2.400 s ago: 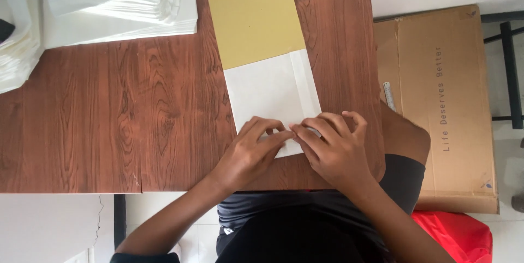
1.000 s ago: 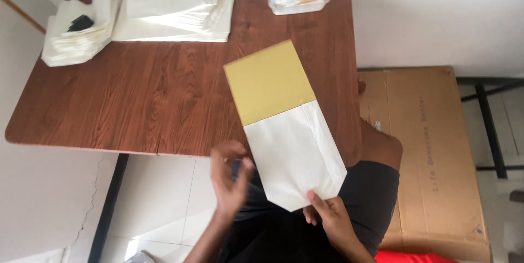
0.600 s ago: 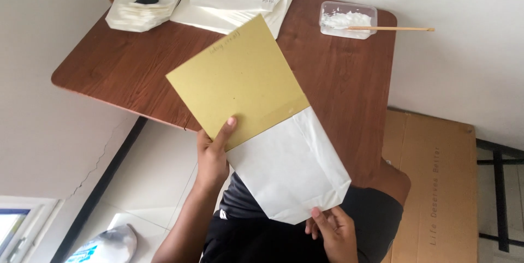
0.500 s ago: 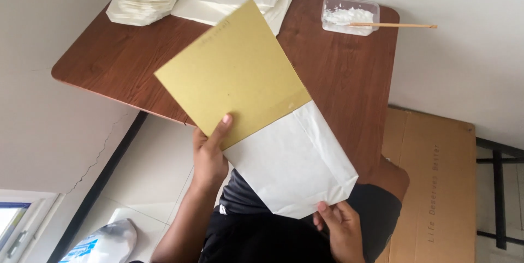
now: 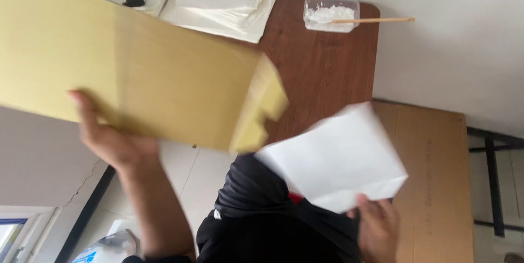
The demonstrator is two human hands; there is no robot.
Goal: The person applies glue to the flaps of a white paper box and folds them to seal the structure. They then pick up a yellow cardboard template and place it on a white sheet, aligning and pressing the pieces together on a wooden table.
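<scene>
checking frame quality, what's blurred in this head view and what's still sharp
Head view: the yellow board and left hand are motion-smeared; the white paper bag in the right hand is softer-edged; the table, plastic tub and paper stack look sharp under even daylight.

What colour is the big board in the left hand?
Mustard yellow board, held up by the left hand; only the head view shows it.

Count: two hands, left (image 5: 117, 145) and right (image 5: 376, 230), one yellow sheet (image 5: 142, 83), one white sheet (image 5: 338, 159), one desk (image 5: 327, 72), one clear tub (image 5: 331, 14), one wooden stick (image 5: 371, 21), one cardboard box (image 5: 431, 186).
</scene>
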